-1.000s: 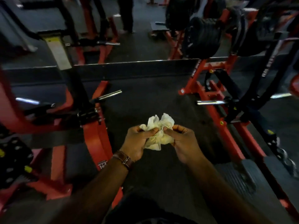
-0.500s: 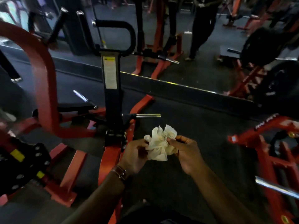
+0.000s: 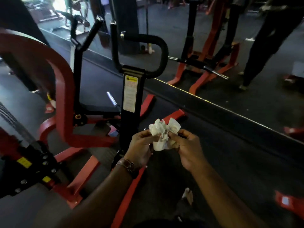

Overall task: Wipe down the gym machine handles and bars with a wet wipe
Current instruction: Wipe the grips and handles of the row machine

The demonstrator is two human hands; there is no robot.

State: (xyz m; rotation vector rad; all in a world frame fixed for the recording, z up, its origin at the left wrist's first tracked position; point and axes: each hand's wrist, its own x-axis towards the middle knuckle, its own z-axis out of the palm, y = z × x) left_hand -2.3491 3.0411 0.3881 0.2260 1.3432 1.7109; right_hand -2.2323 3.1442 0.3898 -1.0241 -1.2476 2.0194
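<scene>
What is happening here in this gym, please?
A person holds a crumpled wet wipe in front of them, the left hand and right hand each pinching one side. The wipe touches no equipment. The black padded handle of the red and black machine stands just ahead, not yet wiped.

Dark rubber floor (image 3: 230,162) beneath the equipment. A mirror (image 3: 213,46) spans the far wall above a dark ledge (image 3: 213,112) with a bright edge. Reflected in it: a red-legged rack (image 3: 212,46) and a chrome bar (image 3: 215,72) projecting toward the right. At upper right, a standing person's dark trouser legs (image 3: 269,38), feet on the floor. A small white bottle (image 3: 150,49) stands in the background beyond the machine. A bright window area (image 3: 54,12) at upper left shows blurred equipment. A red foot plate (image 3: 289,201) lies at lower right.
</scene>
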